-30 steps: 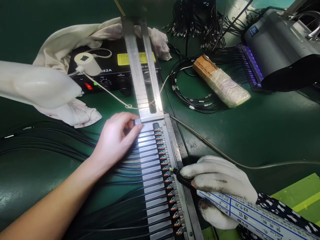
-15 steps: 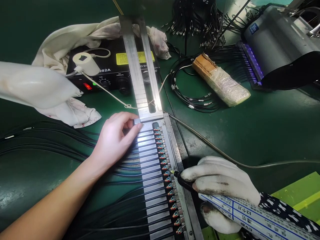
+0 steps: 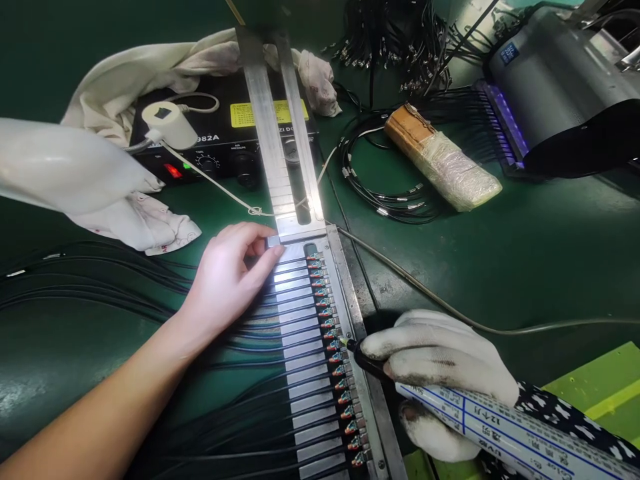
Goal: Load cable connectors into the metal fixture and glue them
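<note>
A metal fixture (image 3: 305, 393) holds a row of black cables (image 3: 260, 365), whose connector ends (image 3: 334, 345) show small coloured wires. At the fixture's upper left corner, my bare left hand (image 3: 233, 277) pinches the metal edge between thumb and fingers. My right hand (image 3: 445, 363), in a stained white glove, is wrapped round a labelled glue syringe (image 3: 500, 427). The syringe's fine tip points left and rests at or just above a connector midway down the row; exact contact cannot be made out.
A black dispenser box (image 3: 230, 157) stands behind, partly under white cloth (image 3: 125, 80). A slotted metal bar (image 3: 267, 133) extends beyond the fixture. To the right lie a wrapped block (image 3: 443, 157), coiled cables (image 3: 365, 193) and a lamp unit (image 3: 565, 93) glowing purple.
The syringe tip in my right hand has shifted very slightly up along the connector row. My left hand keeps its place on the fixture.
</note>
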Motion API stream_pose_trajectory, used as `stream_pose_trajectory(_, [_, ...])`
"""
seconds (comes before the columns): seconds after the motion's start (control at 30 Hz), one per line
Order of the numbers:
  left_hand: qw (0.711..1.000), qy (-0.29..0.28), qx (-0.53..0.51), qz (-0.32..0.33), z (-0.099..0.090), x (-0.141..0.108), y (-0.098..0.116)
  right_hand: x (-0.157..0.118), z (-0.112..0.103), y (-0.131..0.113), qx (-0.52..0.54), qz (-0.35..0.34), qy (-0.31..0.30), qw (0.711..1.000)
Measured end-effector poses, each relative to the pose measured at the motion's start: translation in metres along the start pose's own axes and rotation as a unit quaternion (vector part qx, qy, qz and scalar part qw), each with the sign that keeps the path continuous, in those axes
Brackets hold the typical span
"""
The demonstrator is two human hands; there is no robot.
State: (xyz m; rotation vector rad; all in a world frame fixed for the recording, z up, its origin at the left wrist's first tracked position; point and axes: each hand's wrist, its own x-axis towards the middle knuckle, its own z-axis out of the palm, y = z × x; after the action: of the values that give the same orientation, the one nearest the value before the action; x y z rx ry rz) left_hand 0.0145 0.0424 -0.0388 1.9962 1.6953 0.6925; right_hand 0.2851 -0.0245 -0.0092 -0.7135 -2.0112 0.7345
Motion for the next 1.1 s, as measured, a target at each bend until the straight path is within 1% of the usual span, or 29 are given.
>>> stream_pose_trajectory(0.27, [1.0,0.001,-0.005,-0.006,0.001,-0.001,0.0,0.001,0.0,0.0,-0.015,0.0,0.001,1.0])
stream_pose_trajectory(0.43, [1.0,0.001,-0.007,0.002,0.001,-0.001,-0.002,-0.001,-0.001,0.0,-0.029,-0.008,0.0,1.0])
stream_pose_trajectory(0.57, [1.0,0.006,0.0,0.01,0.001,-0.001,-0.001,-0.003,-0.006,-0.005,-0.036,-0.02,-0.017,0.999])
stream_pose_trajectory(0.67, [1.0,0.005,0.006,0.009,0.0,-0.001,-0.001,-0.007,-0.008,-0.011,-0.033,-0.009,-0.018,0.999])
stream_pose_trajectory(0.83, [1.0,0.004,0.008,0.005,0.0,-0.001,-0.002,-0.012,-0.004,-0.013,-0.031,-0.003,-0.021,0.999])
stream_pose_trajectory(1.1, [1.0,0.006,0.007,-0.001,0.001,-0.001,-0.002,-0.009,-0.002,-0.01,-0.023,0.005,-0.018,1.0])
